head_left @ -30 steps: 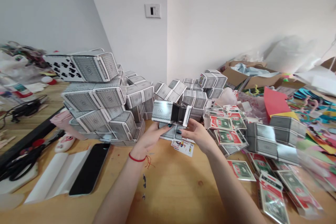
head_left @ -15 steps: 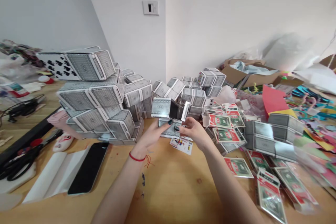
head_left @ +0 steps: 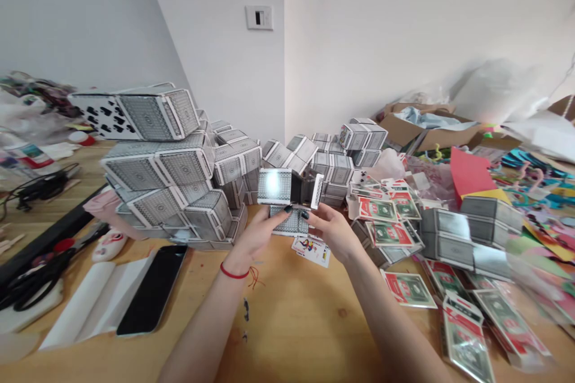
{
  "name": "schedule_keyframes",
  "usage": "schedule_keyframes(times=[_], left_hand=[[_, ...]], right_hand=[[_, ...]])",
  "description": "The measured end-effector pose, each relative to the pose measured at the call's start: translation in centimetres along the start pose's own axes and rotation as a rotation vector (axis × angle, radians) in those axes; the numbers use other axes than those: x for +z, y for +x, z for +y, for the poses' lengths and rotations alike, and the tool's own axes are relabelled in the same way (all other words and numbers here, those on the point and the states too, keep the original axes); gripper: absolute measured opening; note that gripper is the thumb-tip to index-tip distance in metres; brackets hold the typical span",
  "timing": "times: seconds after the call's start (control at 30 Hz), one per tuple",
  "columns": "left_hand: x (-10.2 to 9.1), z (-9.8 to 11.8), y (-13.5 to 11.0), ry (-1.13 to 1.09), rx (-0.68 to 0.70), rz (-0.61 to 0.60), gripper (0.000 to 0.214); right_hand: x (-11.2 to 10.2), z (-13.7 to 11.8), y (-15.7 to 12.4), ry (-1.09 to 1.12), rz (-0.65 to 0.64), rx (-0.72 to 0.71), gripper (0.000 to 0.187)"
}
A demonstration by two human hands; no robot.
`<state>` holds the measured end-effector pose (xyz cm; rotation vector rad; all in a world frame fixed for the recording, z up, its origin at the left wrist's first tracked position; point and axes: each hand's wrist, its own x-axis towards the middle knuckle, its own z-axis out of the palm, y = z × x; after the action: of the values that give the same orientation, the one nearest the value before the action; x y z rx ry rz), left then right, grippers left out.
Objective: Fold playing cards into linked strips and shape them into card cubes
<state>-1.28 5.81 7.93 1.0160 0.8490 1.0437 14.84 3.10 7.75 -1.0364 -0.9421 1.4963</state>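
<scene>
Black scissors [head_left: 36, 281] and a dark phone [head_left: 151, 290] lie on a wooden bench [head_left: 291, 323], left of a stack of card blocks [head_left: 179, 170]. At center, a person's left hand [head_left: 255, 236], a red cord at its wrist, has its grip closed on the left side of a partly open card block [head_left: 275, 187]. A joker card [head_left: 309, 250] lies on the bench, nearer the person. The right hand [head_left: 335, 230] grips the block's right side, beside red-and-green card packs [head_left: 378, 208].
</scene>
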Motion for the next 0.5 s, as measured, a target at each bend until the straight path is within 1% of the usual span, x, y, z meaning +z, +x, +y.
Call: schedule_keyframes(times=[0.17, 0.33, 0.4, 0.5], left_hand=[[0.03, -0.29, 0.25, 0.06, 0.006, -0.009, 0.034], [-0.17, -0.43, 0.38, 0.092, -0.009, -0.015, 0.034], [-0.21, -0.19, 0.32, 0.104, -0.008, -0.014, 0.035], [-0.39, 0.28, 0.16, 0.141, 0.037, -0.052, 0.037]], right_hand=[[-0.56, -0.06, 0.08, -0.028, 0.037, 0.027, 0.044], [-0.37, -0.1, 0.12, -0.063, 0.073, 0.04, 0.04], [-0.22, -0.04, 0.19, -0.131, 0.098, 0.008, 0.04], [-0.11, 0.19, 0.33, -0.203, 0.083, -0.109, 0.047]])
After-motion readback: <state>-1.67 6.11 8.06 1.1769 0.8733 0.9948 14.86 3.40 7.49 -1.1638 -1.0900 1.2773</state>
